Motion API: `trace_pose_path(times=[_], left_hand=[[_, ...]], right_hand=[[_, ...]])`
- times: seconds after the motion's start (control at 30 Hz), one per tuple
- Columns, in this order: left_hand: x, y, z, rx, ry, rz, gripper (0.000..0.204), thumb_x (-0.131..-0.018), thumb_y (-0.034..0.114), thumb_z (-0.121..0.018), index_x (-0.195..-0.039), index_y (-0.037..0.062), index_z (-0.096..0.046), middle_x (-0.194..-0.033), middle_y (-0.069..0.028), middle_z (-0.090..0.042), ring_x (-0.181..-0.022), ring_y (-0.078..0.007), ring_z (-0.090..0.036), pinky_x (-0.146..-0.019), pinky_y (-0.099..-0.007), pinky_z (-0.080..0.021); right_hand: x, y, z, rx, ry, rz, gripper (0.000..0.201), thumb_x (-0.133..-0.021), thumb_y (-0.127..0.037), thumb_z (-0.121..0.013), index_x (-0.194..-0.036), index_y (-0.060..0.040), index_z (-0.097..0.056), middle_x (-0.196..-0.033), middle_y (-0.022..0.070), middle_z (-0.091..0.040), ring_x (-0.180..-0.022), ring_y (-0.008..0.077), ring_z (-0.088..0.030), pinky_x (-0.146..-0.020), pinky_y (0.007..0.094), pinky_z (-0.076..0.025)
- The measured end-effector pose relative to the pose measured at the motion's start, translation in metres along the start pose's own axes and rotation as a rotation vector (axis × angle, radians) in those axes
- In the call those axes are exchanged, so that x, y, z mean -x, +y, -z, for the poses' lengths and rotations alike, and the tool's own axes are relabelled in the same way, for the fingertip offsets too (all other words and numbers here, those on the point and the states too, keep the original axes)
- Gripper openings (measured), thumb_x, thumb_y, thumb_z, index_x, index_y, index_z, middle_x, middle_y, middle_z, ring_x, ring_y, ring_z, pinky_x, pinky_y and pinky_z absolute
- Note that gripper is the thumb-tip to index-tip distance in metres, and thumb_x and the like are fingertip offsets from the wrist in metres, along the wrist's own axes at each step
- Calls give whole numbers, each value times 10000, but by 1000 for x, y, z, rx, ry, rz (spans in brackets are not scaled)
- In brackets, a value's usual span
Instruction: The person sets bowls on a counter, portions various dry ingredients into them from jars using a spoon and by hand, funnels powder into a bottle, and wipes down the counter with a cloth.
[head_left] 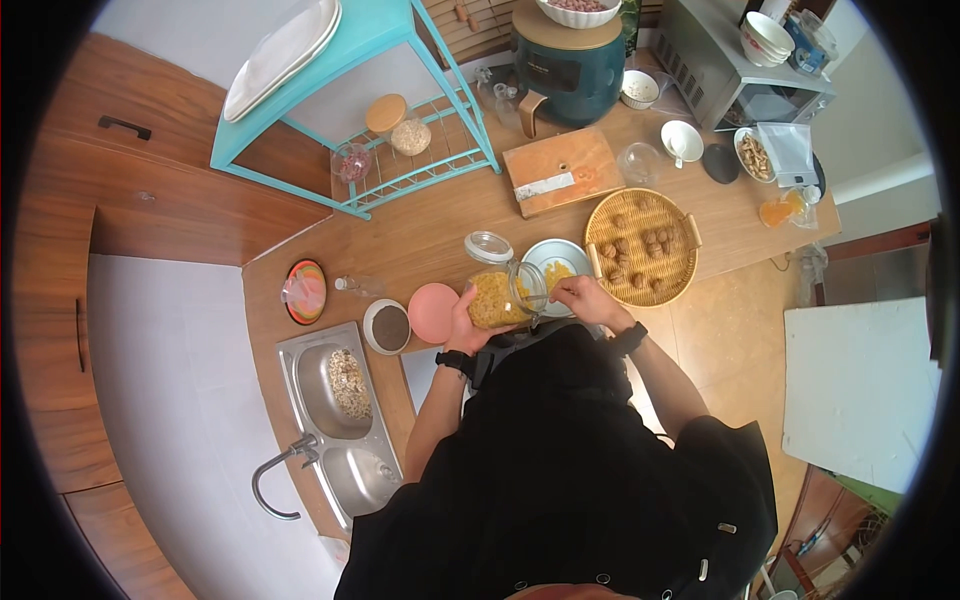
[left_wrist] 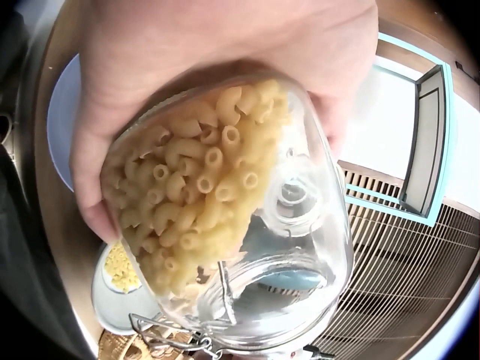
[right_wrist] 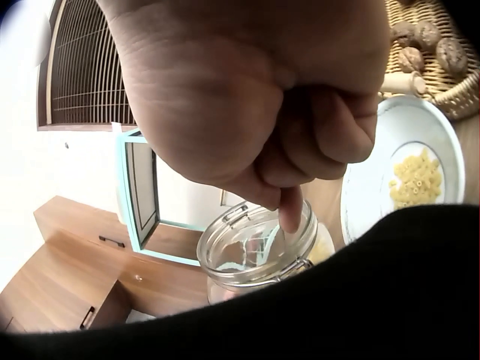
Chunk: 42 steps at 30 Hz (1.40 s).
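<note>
My left hand [head_left: 468, 322] grips a clear glass jar [head_left: 492, 300] of macaroni [left_wrist: 195, 180], its fingers and thumb around the jar body. The jar is tilted, with its mouth toward my right hand and its hinged glass lid [head_left: 488, 247] swung back. My right hand [head_left: 590, 302] is at the jar's mouth [right_wrist: 259, 244], its fingers curled, pinching a thin metal piece; whether this is a utensil handle or clasp wire is unclear. Beside the jar, a pale plate [right_wrist: 367, 172] holds some macaroni [right_wrist: 416, 180].
A woven tray [head_left: 690, 285] of walnuts stands right of the plate. Left of the jar are a pink dish [head_left: 433, 313], a bowl [head_left: 387, 327] of dark contents and a sink [head_left: 340, 415]. Behind stand a wooden box [head_left: 565, 165], a turquoise rack [head_left: 350, 205] and a green appliance [head_left: 567, 80].
</note>
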<state>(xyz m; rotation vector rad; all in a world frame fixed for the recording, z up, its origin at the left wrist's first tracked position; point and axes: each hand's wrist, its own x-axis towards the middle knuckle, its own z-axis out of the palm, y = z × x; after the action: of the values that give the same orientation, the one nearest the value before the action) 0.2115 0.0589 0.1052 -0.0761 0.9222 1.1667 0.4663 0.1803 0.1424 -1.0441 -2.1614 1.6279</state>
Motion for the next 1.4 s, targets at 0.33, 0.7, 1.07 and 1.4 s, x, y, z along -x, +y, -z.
trace_pose_path(times=[0.33,0.7,1.07,1.4], left_hand=[[-6,-5,11,-18,-7,42,621,-940,538,-491,-1459,204,-418,-1480,-141,-461,-1354,-413,-436,-1024,-693,-362],[-9,-3,4,-70,2,13,645,-922,523,-518,-1457,183,-407,-1461,-119,-477,-1332,-389,-458,-1031,-673,-363],[-4,-5,-1,-87,44,-12,625,-953,542,-468,-1449,166,-424,-1450,-148,-493,-1310,-426,-479,-1024,-665,-380],[-2,1,-16,-145,28,-42,569,-974,485,-458,-1440,160,-427,-1441,-126,-504,-1304,-404,-499,-1013,-689,-384]], right_hand=[[16,33,18,-237,66,-22,265,-965,-192,-576,-953,27,-725,-816,145,-706,-754,187,-641,-726,331,-503],[48,24,62,174,339,-75,214,-930,-186,-604,-885,2,-697,-767,218,-677,-722,362,-674,-653,429,-522],[36,-6,42,406,408,241,170,-912,-174,-618,-800,-47,-636,-653,186,-625,-625,380,-640,-570,465,-509],[6,24,-3,79,131,129,224,-934,-181,-577,-855,-1,-684,-750,222,-668,-704,386,-656,-663,449,-525]])
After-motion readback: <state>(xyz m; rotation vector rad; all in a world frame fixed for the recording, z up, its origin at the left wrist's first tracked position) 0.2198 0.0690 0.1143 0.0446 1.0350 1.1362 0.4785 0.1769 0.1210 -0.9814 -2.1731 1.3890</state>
